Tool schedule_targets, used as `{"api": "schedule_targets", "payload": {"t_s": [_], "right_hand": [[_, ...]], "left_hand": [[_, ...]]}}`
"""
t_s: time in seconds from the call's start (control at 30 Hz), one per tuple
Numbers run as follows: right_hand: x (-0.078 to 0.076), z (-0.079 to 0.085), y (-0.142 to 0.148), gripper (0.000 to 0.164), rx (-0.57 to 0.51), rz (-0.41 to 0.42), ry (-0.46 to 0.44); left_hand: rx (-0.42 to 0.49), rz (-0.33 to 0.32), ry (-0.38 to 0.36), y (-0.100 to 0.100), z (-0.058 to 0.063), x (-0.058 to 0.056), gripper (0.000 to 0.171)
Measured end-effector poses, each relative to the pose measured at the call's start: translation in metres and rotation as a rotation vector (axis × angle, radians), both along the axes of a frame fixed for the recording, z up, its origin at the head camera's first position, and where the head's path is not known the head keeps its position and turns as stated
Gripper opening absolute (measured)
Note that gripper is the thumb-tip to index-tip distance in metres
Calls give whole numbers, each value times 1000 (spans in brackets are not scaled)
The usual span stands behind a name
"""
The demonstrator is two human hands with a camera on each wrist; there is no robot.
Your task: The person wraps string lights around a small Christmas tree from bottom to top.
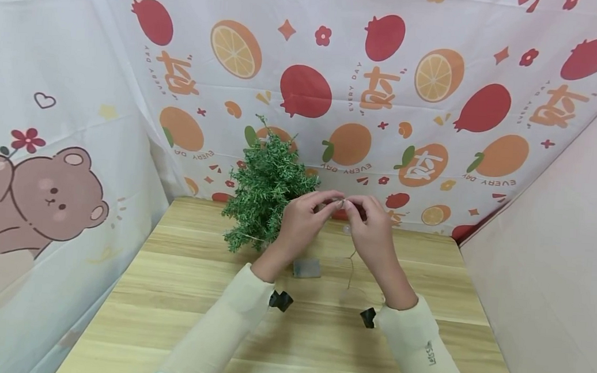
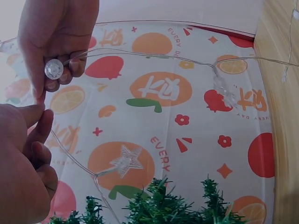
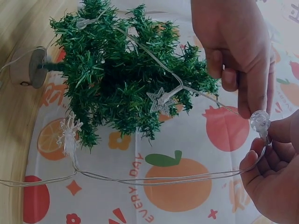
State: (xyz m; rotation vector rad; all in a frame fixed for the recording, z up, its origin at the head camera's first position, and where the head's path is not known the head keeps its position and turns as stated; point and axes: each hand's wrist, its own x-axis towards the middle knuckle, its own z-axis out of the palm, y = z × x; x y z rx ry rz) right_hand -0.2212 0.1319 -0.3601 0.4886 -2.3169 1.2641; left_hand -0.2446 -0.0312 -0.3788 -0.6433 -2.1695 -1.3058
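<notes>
Both hands meet in the air right of a small green artificial Christmas tree. My left hand pinches the thin wire of the string lights between thumb and forefinger. Fingertip to fingertip with it, my right hand holds the wire beside a clear ball-shaped bulb. A clear star-shaped light hangs on the wire between the left hand and the tree. Beyond the right hand, a snowflake-like light dangles from the strand. Part of the wire is hidden by the fingers.
A grey rectangular box lies on the wooden table near the left forearm. The tree stands on a round wooden base. Fruit-printed cloth hangs behind the table, and a bear-printed curtain on the left.
</notes>
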Motion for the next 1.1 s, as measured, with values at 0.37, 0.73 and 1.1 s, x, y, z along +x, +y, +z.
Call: {"api": "schedule_targets", "payload": {"t_s": [0.37, 0.73, 1.1], "right_hand": [[6, 1, 5, 24, -83, -8, -92], [23, -7, 12, 26, -142, 10, -219], [48, -12, 35, 25, -125, -14, -293]], "left_hand": [[-70, 19, 40, 4, 12, -4, 20], [65, -11, -148, 1, 22, -16, 23], [127, 5, -218, 1, 22, -20, 19]]}}
